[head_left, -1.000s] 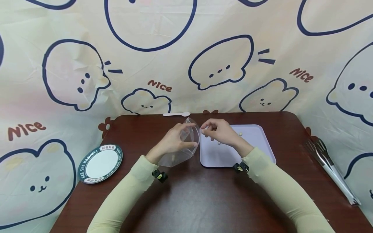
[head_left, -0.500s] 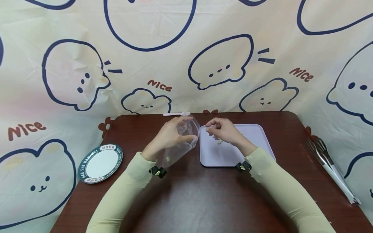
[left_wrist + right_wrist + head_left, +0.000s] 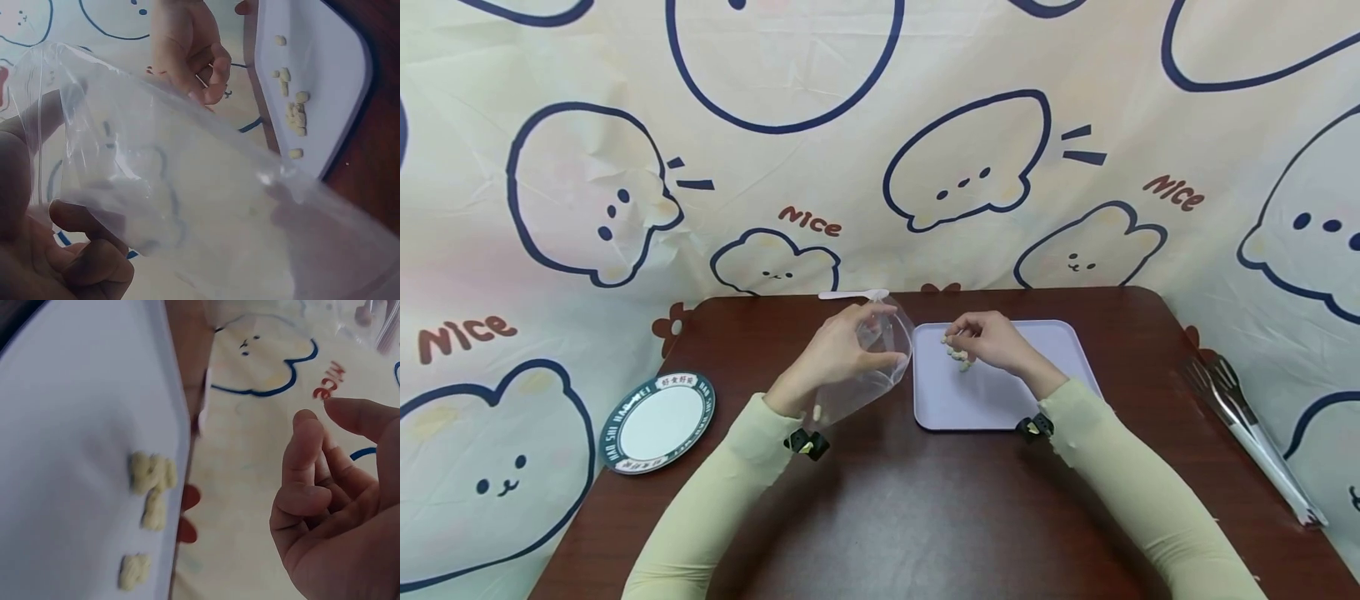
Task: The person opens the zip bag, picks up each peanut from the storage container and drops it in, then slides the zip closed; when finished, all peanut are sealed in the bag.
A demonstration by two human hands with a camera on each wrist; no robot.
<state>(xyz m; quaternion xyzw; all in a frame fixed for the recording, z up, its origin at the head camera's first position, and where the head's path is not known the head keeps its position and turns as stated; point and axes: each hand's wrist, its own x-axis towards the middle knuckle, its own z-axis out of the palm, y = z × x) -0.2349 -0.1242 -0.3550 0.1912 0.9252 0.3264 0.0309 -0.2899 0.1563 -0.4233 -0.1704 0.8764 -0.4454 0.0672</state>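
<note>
A clear plastic zip bag hangs tilted from my left hand, whose thumb and fingers hold its mouth apart. One pale piece lies low in the bag, near the wrist. Over the lilac tray is my right hand, fingers loosely bent. In the right wrist view a small gap shows between thumb and index finger of that hand, with nothing in it. Small pale yellow food pieces lie scattered and clumped on the tray; their kind is unclear.
A white plate with a green lettered rim lies at the left table edge. A white plastic spoon lies at the back edge. Metal fork-ended tongs lie at the right edge. A printed cloth hangs behind the brown table.
My right hand has moved from the bag's mouth rightward and down over the tray. The pale piece inside the bag has slid lower left. My left hand has barely moved.
</note>
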